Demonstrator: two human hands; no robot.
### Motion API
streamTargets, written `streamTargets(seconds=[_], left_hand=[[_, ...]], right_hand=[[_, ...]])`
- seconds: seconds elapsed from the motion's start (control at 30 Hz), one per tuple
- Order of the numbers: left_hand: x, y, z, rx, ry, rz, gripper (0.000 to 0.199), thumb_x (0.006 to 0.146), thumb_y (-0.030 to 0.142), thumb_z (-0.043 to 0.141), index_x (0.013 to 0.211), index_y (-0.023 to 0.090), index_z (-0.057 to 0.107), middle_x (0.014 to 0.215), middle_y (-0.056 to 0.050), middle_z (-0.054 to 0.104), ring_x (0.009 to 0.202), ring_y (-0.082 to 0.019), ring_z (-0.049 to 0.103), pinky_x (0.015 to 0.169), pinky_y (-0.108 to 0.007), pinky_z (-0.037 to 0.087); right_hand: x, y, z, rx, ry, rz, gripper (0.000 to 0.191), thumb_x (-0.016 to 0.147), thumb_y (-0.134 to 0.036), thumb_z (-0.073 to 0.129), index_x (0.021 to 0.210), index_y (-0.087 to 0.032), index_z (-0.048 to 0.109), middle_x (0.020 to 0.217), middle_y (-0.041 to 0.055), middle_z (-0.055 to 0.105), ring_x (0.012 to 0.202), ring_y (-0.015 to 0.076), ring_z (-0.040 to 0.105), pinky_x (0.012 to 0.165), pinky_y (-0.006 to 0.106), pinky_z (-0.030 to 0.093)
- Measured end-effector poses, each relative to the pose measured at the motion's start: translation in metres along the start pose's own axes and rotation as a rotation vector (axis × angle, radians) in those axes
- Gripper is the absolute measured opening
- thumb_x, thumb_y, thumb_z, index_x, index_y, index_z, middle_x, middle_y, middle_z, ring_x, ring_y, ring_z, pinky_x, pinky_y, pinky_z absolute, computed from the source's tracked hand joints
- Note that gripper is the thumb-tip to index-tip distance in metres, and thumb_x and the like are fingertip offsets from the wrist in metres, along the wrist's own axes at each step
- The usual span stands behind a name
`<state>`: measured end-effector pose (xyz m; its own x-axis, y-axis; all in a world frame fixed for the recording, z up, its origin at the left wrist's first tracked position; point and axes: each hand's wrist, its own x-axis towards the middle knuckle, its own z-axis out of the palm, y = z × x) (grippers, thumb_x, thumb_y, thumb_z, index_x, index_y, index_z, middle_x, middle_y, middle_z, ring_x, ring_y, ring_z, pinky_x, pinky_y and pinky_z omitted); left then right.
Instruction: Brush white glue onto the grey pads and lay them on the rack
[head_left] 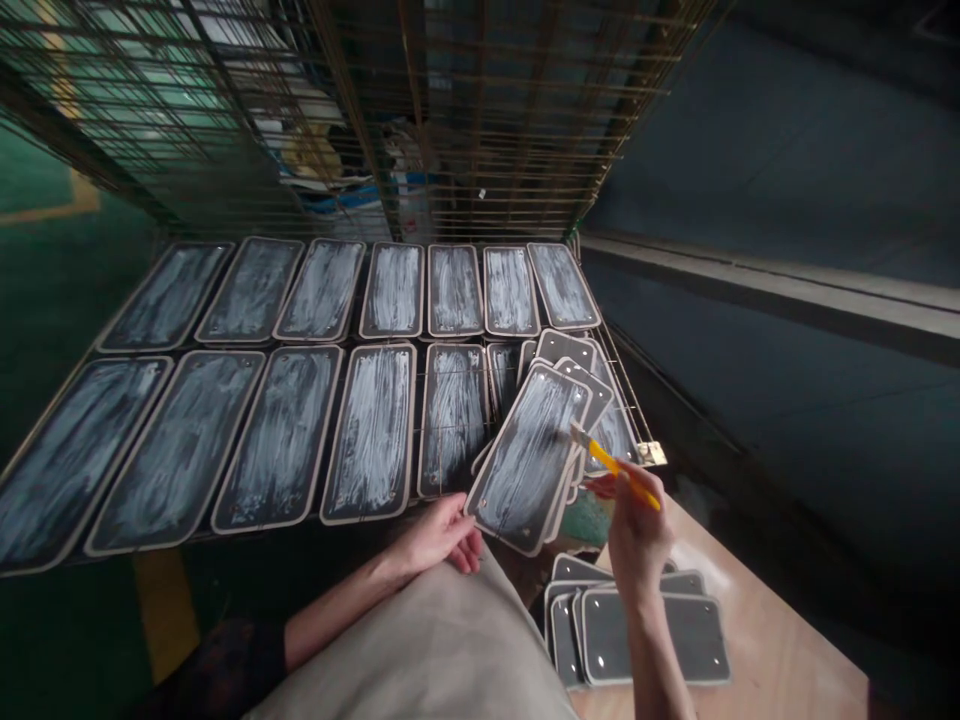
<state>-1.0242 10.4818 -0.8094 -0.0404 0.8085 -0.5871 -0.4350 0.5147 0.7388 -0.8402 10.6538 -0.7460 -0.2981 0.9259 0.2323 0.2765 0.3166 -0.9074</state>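
In my right hand (637, 525) is a brush (619, 470) with a yellow handle; its bristles touch the face of a dark rectangular plate (529, 455) streaked with white. That plate lies tilted on a small stack of similar plates (566, 350) at the rack's front right. My left hand (444, 535) is at the plate's lower left corner, its fingers curled and the thumb near the edge; whether it grips the plate I cannot tell. Two rows of white-streaked plates (369, 430) cover the wire rack left of the stack.
A wooden table (780, 620) at the lower right bears a pile of unstreaked dark plates (694, 635). Wire racks (480, 120) rise behind the rows. A dark panel with a pale ledge (750, 280) stands at the right. The floor (45, 640) at the left is green.
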Motion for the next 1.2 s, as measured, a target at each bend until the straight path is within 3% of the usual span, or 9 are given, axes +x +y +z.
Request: streamTargets(seconds=[0.13,0.3,0.53,0.73,0.87,1.0,1.1,1.2], left_hand=[[0.001,0.003,0.001,-0.033,0.005,0.028,0.034,0.080,0.045,0.060,0.089,0.014,0.048,0.081,-0.007,0.063,0.068,-0.018,0.068,0.056,-0.026,0.051],[-0.003,0.010,0.002,-0.024,0.008,0.024,0.035,0.082,0.045,0.059,0.090,0.013,0.049,0.079,-0.009,0.065,0.066,-0.018,0.068,0.057,-0.027,0.052],[-0.003,0.013,0.006,0.021,0.053,-0.016,0.029,0.084,0.041,0.055,0.090,0.013,0.049,0.077,-0.009,0.065,0.061,-0.018,0.068,0.051,-0.024,0.050],[-0.005,0.010,0.007,0.027,0.080,-0.004,0.027,0.085,0.039,0.054,0.093,0.013,0.048,0.079,-0.010,0.066,0.062,-0.018,0.068,0.049,-0.024,0.050],[-0.006,0.013,0.007,-0.046,0.025,0.010,0.027,0.086,0.038,0.054,0.095,0.013,0.048,0.081,-0.012,0.067,0.064,-0.020,0.069,0.049,-0.024,0.050],[-0.012,0.022,0.005,-0.253,-0.068,-0.038,0.024,0.084,0.032,0.055,0.098,0.014,0.048,0.077,-0.012,0.069,0.060,-0.019,0.069,0.045,-0.020,0.046],[-0.017,0.029,0.003,-0.383,-0.108,-0.057,0.020,0.082,0.030,0.054,0.095,0.016,0.047,0.073,-0.010,0.069,0.054,-0.018,0.066,0.040,-0.017,0.041],[-0.017,0.033,0.003,-0.337,-0.153,-0.086,0.020,0.083,0.029,0.054,0.096,0.015,0.047,0.074,-0.011,0.069,0.056,-0.018,0.067,0.042,-0.019,0.043]], right_hand=[[0.003,-0.005,0.006,0.057,-0.010,-0.027,0.021,0.094,-0.029,0.049,0.111,-0.020,0.056,0.080,0.0022,0.065,0.068,0.0187,0.068,0.065,0.036,0.057],[0.014,0.010,0.016,0.057,-0.196,0.031,0.020,0.094,-0.033,0.048,0.107,-0.020,0.057,0.076,0.0018,0.066,0.066,0.0186,0.068,0.061,0.033,0.058],[0.064,0.029,0.032,0.062,0.031,-0.035,0.023,0.093,-0.035,0.048,0.106,-0.017,0.055,0.073,0.0005,0.064,0.065,0.0176,0.067,0.063,0.032,0.056],[0.081,0.029,0.048,0.030,-0.094,-0.099,0.022,0.094,-0.034,0.045,0.105,-0.018,0.056,0.074,0.0010,0.065,0.065,0.0174,0.067,0.063,0.031,0.056],[0.081,0.036,0.037,-0.104,-0.004,-0.123,0.023,0.094,-0.033,0.045,0.107,-0.018,0.057,0.072,0.0007,0.066,0.063,0.0176,0.067,0.063,0.031,0.055],[0.067,0.035,0.015,-0.216,0.102,-0.156,0.028,0.095,-0.030,0.044,0.118,-0.020,0.056,0.081,0.0025,0.068,0.069,0.0174,0.067,0.067,0.030,0.053],[0.050,0.035,0.004,-0.282,0.118,-0.148,0.031,0.095,-0.028,0.040,0.122,-0.022,0.054,0.082,0.0024,0.069,0.070,0.0168,0.067,0.067,0.029,0.051],[0.032,0.041,-0.001,-0.356,0.098,-0.113,0.029,0.094,-0.028,0.039,0.119,-0.021,0.054,0.081,0.0020,0.069,0.069,0.0167,0.067,0.065,0.028,0.050]])
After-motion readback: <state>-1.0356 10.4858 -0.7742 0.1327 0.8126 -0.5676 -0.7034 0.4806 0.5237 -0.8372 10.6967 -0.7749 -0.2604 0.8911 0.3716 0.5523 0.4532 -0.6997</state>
